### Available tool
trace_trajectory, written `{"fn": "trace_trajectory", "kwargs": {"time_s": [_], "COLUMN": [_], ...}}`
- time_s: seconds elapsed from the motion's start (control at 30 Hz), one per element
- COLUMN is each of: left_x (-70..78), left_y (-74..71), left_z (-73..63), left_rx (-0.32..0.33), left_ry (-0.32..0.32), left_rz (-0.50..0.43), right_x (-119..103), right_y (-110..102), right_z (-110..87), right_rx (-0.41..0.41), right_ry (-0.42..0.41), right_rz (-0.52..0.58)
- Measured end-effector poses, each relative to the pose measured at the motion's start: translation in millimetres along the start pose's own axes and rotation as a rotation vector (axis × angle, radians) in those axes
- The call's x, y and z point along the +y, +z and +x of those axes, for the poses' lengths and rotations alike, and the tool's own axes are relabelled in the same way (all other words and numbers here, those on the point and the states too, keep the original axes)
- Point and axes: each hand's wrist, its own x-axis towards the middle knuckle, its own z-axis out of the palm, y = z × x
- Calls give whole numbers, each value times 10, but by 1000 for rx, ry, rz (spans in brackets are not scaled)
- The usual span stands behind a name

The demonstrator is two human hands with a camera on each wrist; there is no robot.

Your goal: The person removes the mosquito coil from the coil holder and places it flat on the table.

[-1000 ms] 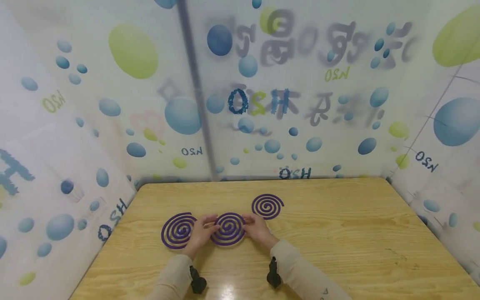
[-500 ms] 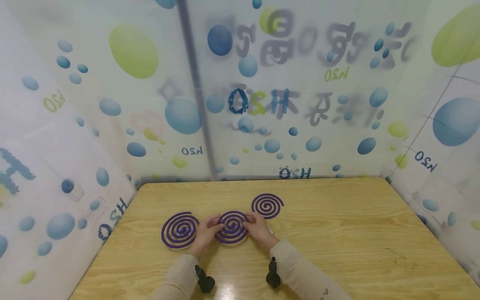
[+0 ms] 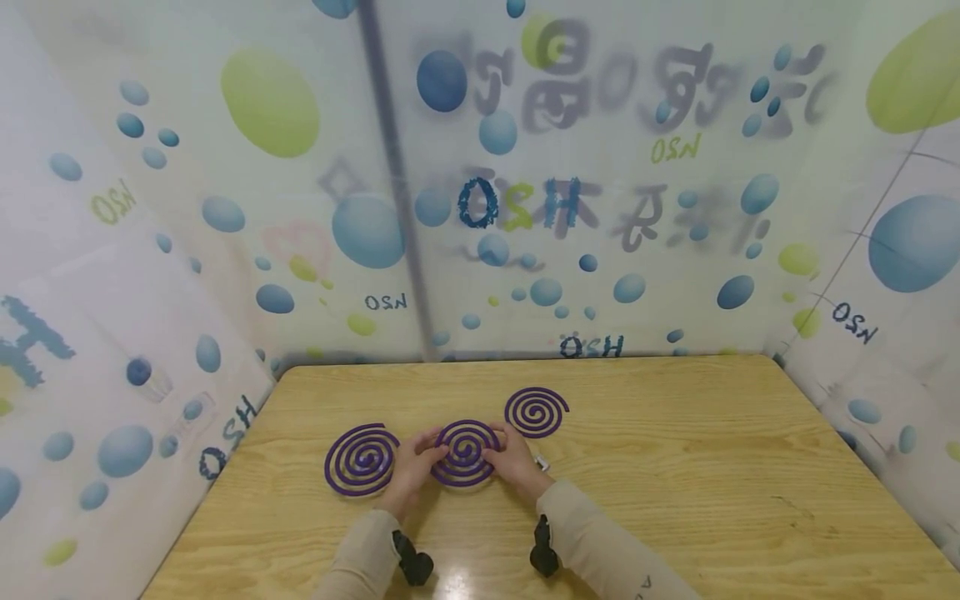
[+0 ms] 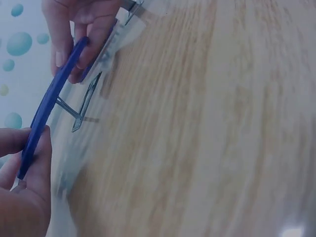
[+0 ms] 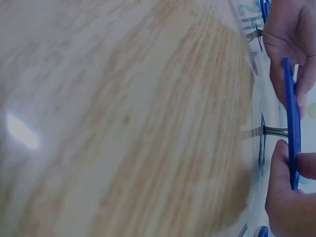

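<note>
1. Over the last second, the middle purple coil (image 3: 466, 448) shifts slightly toward the far and right edges of the table (image 3: 675, 467), the left hand (image 3: 414, 467) moving with it; the two other coils stay put.
2. The left hand pinches the coil's left rim, thumb and fingers parted only by its thickness.
3. The right hand (image 3: 516, 461) pinches the opposite rim the same way.
4. Between both hands, the middle coil is raised above the table, a thin metal stand (image 4: 78, 118) at its underside.
5. The left coil (image 3: 367, 459) sits just beside the left hand, toward the table's left edge; the far coil (image 3: 536, 412) sits beyond the right hand, nearer the far edge.
</note>
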Motion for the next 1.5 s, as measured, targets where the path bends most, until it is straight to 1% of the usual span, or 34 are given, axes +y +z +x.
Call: {"fn": "trace_trajectory", "kwargs": {"time_s": [0.13,0.23,0.4,0.5,0.67,0.73,0.83,0.9,1.0,1.1,1.2,1.3,1.5], "left_x": [-12,-11,13,53,143,177,233,275,337,388,451,504,540], "left_y": [-2,-3,-10,-9,21,41,81,116,191,284,376,458,661], "left_z": [8,6,11,14,12,17,37,42,43,47,53,59,76], "left_rx": [-1,-5,8,12,1,-11,-30,-45,-71,-104,-140,-161,-199], "left_ry": [-2,5,-5,-4,49,54,43,38,49,57,66,77,87], "left_rz": [-17,-14,-8,-11,-15,-10,-21,-41,-96,-159,-172,-174,-233], "right_x": [-23,-32,-67,-108,-167,-197,-226,-251,-280,-312,-326,-333,-333], "right_y": [-4,-12,-37,-65,-150,-197,-283,-351,-459,-560,-665,-774,-1017], "right_z": [-2,-5,-19,-24,-14,-15,-8,-9,-6,-13,-28,-36,-41], "right_rx": [9,14,11,7,3,9,12,5,7,32,63,91,152], "right_ry": [-21,-37,-52,-75,-115,-121,-127,-129,-139,-144,-142,-134,-115], "right_rz": [-23,-35,-58,-75,-77,-80,-84,-81,-51,-19,6,16,56]}}
